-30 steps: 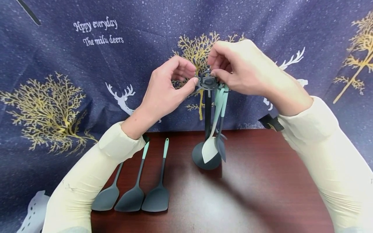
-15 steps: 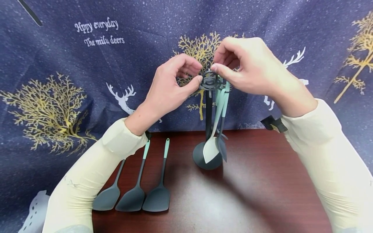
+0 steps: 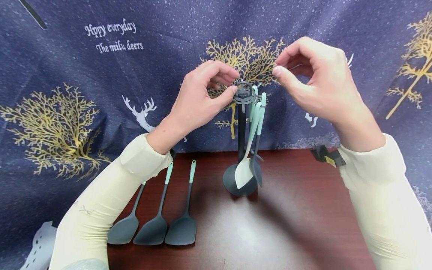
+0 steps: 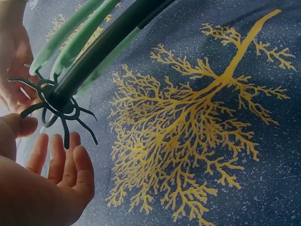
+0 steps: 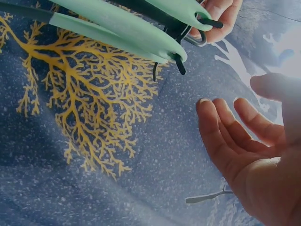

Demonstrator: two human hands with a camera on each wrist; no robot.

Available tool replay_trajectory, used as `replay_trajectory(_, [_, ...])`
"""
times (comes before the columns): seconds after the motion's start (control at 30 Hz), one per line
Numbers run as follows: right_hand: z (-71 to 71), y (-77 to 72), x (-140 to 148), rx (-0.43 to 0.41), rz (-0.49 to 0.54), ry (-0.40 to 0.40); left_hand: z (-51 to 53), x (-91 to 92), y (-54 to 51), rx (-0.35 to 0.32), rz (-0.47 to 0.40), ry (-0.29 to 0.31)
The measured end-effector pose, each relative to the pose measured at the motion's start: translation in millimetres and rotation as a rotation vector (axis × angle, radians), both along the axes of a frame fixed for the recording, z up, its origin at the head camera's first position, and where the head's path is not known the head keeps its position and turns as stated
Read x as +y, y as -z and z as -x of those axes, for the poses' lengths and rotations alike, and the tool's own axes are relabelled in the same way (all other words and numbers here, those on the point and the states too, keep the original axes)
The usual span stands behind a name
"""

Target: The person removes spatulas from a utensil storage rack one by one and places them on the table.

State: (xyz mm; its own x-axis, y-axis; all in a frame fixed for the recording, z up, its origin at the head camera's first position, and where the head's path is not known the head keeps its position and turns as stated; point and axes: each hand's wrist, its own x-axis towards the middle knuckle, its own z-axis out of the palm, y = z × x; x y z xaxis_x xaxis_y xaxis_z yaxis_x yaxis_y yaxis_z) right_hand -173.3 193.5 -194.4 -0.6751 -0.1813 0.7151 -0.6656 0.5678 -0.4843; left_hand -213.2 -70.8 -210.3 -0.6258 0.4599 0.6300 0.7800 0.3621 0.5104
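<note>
My left hand is at the left side of a dark utensil rack, its thumb at one of the top hooks. Its fingers are loosely bent and apart from the thumb, as the left wrist view shows. My right hand is in the air to the right of the rack, fingers loosely curled, holding nothing. From the rack's right side hang utensils with mint handles. Among them are a pale spoon and a dark utensil whose head is partly hidden.
Three dark turners with mint handles lie side by side at the table's left: a left one, a middle one and a right one. Behind the reddish-brown table hangs a blue cloth with gold trees.
My right hand has come away from the hooks and moved right, leaving the mint handles hanging. My left hand has shifted slightly right beside the rack top, whose hooks appear turned a little.
</note>
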Motion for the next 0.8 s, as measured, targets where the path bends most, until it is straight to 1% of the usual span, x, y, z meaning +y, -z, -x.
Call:
replay_trajectory(0.13, [-6.4,10.0,3.3,0.038,0.082,-0.008,0.8,1.5,-1.0,0.007,0.001,0.015])
replay_trajectory(0.27, [-13.2,21.8,7.2,0.107,0.1,-0.037,1.8,4.3,-1.6,0.01,0.002,0.034])
replay_trajectory(0.33, [-16.4,28.1,8.8,0.138,0.096,-0.046,3.0,6.2,-1.5,0.03,-0.008,0.051])
replay_trajectory(0.5, [-23.2,47.1,7.4,0.125,0.141,-0.057,5.5,10.8,-1.2,0.069,-0.027,0.091])
replay_trajectory(0.63, [-26.0,63.0,7.3,0.104,0.158,-0.069,6.6,13.9,-0.8,0.086,-0.003,0.096])
replay_trajectory(0.73, [-27.1,73.7,8.4,0.097,0.169,-0.075,7.0,15.9,-1.0,0.122,0.016,0.094])
replay_trajectory(0.8, [-27.8,80.4,9.4,0.086,0.17,-0.075,6.6,17.3,-1.5,0.133,0.018,0.091])
